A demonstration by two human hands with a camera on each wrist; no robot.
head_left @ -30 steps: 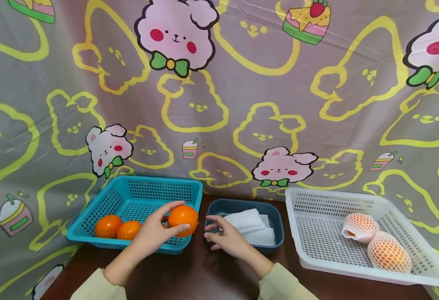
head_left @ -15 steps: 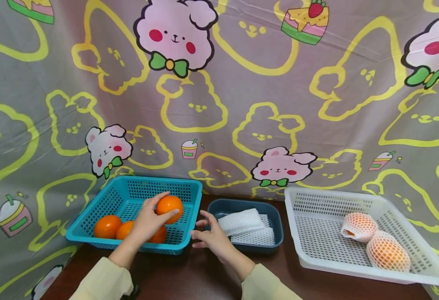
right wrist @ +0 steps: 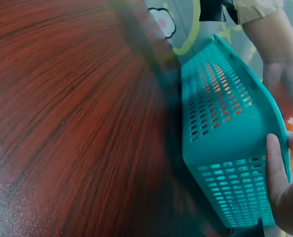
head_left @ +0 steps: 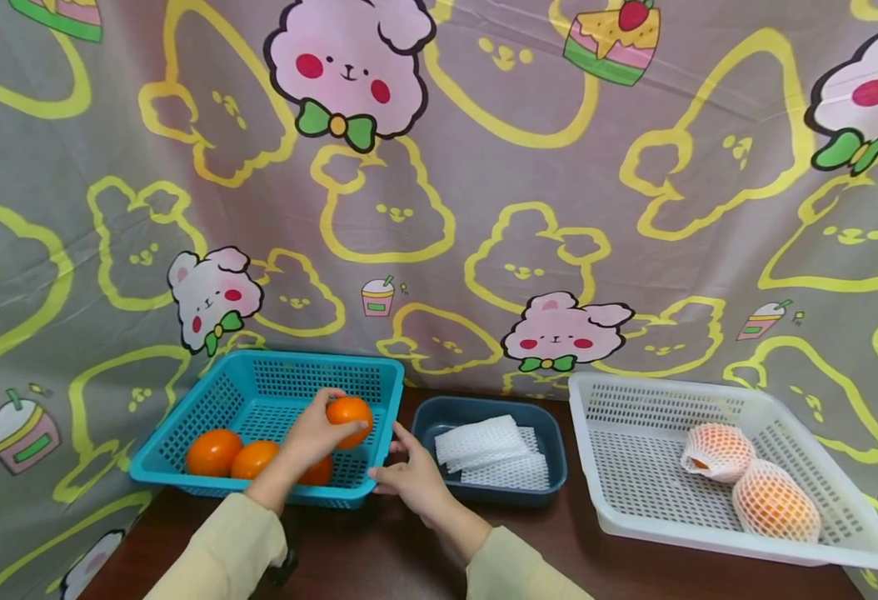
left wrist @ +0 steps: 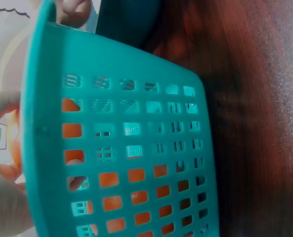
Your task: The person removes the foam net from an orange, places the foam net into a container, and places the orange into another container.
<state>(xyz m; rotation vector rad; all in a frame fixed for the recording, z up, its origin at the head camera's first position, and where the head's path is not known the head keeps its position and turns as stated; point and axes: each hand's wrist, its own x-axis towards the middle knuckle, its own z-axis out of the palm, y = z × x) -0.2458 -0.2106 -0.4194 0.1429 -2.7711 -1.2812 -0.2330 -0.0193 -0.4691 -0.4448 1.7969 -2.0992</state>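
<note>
My left hand [head_left: 313,433] holds an orange [head_left: 351,421] above the right part of the teal basket [head_left: 259,493], thumb on its near side. Several more oranges [head_left: 215,452] lie along the basket's front; one is partly hidden by the left forearm. The basket wall [left wrist: 131,108] covers much of the left wrist view, with orange showing through its holes. Beside the basket's right front corner is my right hand [head_left: 418,482], fingers loosely extended. In the right wrist view the right thumb [right wrist: 273,163] overlaps the basket's outer rim.
A dark blue tray [head_left: 424,412] with white foam net sleeves [head_left: 484,446] stands mid-table. Right of it, a white basket [head_left: 619,521] holds two fruits in foam nets [head_left: 776,502]. A patterned curtain [head_left: 439,183] rises behind the dark wooden table [head_left: 379,558].
My left hand has carried the orange left over the teal basket, then slightly right again. My right hand has moved left from the blue tray to the teal basket's corner.
</note>
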